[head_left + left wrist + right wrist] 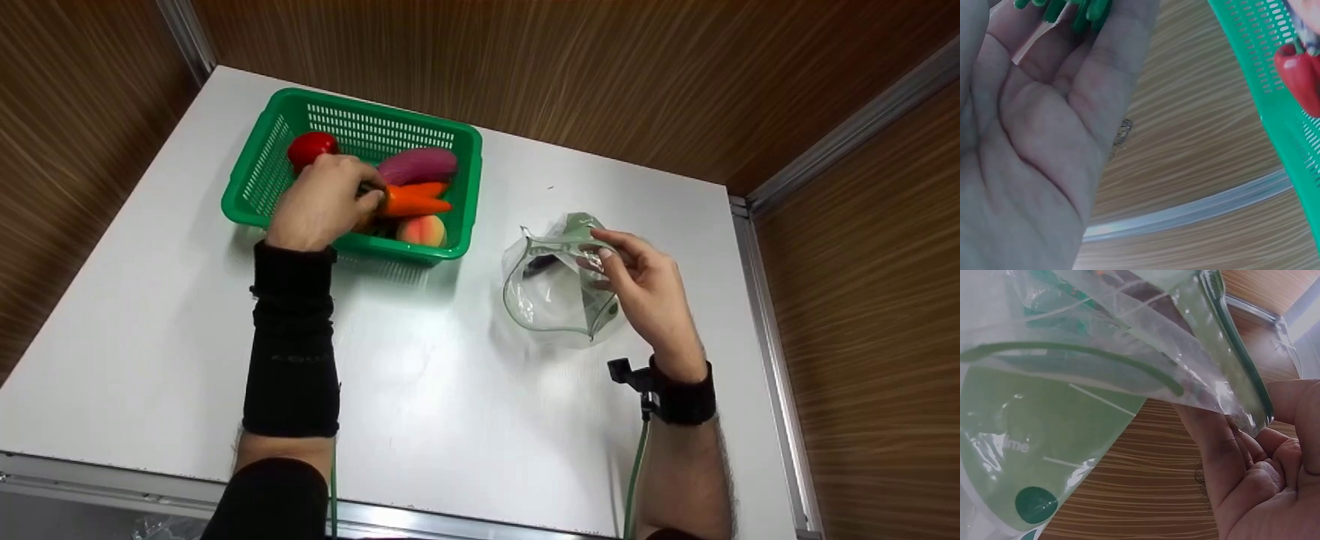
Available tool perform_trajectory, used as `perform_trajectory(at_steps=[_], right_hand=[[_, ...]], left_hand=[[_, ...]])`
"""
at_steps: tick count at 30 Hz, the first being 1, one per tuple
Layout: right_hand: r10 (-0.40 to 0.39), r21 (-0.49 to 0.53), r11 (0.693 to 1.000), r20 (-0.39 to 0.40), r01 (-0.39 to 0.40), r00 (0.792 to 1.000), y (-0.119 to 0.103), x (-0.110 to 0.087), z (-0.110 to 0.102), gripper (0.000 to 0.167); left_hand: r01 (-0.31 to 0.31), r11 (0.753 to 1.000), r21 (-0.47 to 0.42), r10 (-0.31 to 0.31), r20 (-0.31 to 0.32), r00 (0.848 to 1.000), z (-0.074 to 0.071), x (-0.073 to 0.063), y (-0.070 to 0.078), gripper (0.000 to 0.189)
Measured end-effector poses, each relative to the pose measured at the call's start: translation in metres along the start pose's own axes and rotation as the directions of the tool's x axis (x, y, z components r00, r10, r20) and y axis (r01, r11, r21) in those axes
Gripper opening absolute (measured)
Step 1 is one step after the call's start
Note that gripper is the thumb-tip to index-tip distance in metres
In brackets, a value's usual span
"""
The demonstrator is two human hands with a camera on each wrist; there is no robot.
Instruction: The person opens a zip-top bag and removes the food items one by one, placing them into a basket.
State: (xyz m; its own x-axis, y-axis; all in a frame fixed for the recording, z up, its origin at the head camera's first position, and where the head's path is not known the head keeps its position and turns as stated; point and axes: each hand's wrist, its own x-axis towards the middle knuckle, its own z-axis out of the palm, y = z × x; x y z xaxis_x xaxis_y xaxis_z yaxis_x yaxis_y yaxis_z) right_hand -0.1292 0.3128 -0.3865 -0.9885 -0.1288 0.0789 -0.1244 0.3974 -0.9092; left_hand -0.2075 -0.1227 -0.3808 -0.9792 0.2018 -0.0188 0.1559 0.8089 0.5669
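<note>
In the head view my left hand reaches into the green basket and pinches a carrot by its green top, which shows between the fingers in the left wrist view. A second carrot lies just behind it. Around them are a purple vegetable, a peach and a red bell pepper. At the right, my right hand pinches the rim of a clear and green plastic bag, whose mouth gapes. Something dark purple lies inside the bag.
The white table carries both basket and bag. Brown wood-grain panels stand along its back and sides, with metal strips at the corners. A green cable runs from the right wrist band.
</note>
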Motion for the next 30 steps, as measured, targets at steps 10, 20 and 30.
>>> perform_trajectory(at_steps=[10,20,30], right_hand=[[-0.006,-0.003,1.000,-0.002,0.006,1.000,0.001,0.000,0.000,0.038],[-0.014,0.009,1.000,-0.010,0.014,1.000,0.002,-0.001,-0.001,0.038],[-0.015,0.028,0.999,-0.023,0.016,1.000,0.002,-0.001,0.000,0.038]], left_hand=[[0.031,1.000,0.005,-0.031,0.050,0.998,0.007,0.007,0.000,0.038],[-0.245,0.966,0.089,0.251,-0.071,0.965,0.024,0.005,0.032,0.033],[-0.482,0.864,0.145,0.488,-0.009,0.873,0.053,0.011,0.059,0.027]])
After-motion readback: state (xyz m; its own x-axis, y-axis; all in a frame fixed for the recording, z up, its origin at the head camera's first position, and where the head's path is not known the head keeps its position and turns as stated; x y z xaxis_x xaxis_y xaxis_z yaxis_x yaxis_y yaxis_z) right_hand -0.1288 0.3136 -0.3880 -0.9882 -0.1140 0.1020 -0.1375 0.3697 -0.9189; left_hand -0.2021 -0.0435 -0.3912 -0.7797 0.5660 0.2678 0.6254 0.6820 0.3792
